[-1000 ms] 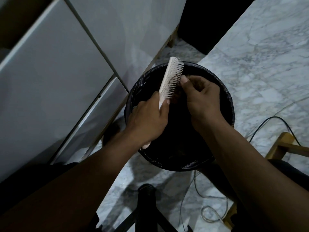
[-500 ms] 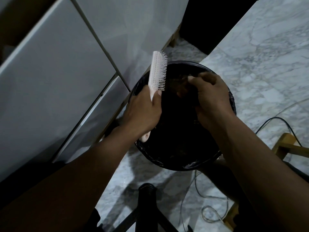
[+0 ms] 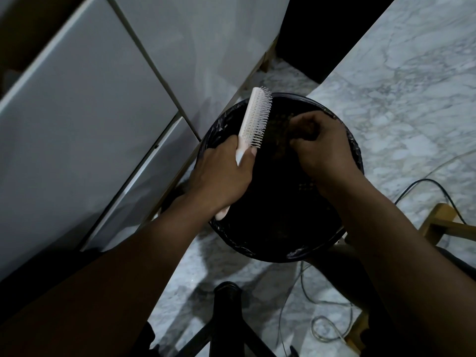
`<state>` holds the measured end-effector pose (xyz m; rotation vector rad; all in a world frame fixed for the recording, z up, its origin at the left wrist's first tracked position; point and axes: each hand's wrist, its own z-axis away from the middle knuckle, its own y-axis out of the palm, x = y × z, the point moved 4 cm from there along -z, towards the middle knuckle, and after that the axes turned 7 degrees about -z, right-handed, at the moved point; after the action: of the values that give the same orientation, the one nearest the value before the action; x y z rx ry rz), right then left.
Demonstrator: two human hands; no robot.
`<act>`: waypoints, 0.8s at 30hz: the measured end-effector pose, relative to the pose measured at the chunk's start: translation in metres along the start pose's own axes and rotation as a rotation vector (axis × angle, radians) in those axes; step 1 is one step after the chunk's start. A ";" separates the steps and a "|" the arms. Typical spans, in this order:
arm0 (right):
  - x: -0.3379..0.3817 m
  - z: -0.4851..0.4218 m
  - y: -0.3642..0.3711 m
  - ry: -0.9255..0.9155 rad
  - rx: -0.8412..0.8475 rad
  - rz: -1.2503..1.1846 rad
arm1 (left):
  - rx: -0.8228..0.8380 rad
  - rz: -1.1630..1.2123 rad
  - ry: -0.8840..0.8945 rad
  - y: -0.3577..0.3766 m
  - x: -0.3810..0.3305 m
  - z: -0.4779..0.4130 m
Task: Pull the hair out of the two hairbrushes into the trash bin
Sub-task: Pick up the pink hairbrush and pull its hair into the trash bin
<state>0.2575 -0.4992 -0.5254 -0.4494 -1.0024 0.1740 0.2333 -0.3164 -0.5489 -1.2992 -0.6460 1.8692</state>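
A white hairbrush [image 3: 253,119] is held upright by its handle in my left hand [image 3: 221,173], bristles facing right, over the left rim of a round black trash bin [image 3: 296,253] lined with a black bag. My right hand [image 3: 322,145] hovers over the bin's middle, apart from the brush, its fingers pinched on a dark clump of hair [image 3: 302,130]. The second hairbrush is out of sight.
White cabinet doors [image 3: 90,124] stand close on the left. The floor is grey marble [image 3: 412,86]. A black cable [image 3: 425,184] and a wooden frame [image 3: 443,222] lie to the right of the bin. A black stand [image 3: 228,318] rises below it.
My right hand has pulled away from the bristles to the right with a clump of hair. My left hand has shifted the brush toward the bin's left rim.
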 end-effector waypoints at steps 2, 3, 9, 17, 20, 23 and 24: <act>0.001 0.000 -0.002 -0.007 0.004 0.110 | -0.024 -0.047 0.030 -0.003 -0.002 0.000; 0.002 0.001 -0.002 0.008 0.028 0.159 | -0.033 -0.066 0.049 -0.005 -0.003 0.001; 0.002 0.005 0.008 0.064 0.167 0.168 | -0.072 -0.150 0.173 -0.013 -0.012 0.006; 0.002 0.005 0.019 0.289 0.336 -0.481 | -0.094 -0.076 0.271 -0.014 -0.017 0.007; 0.006 0.007 0.020 0.246 0.391 -0.521 | -0.111 -0.031 0.260 -0.015 -0.018 0.005; 0.003 0.006 0.022 0.170 0.384 -0.505 | -0.116 -0.007 0.239 -0.014 -0.016 0.004; 0.002 0.006 0.022 0.147 0.367 -0.502 | -0.115 -0.005 0.238 -0.014 -0.016 0.004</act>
<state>0.2551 -0.4767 -0.5307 0.1284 -0.8860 -0.1254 0.2370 -0.3210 -0.5283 -1.5640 -0.6360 1.6596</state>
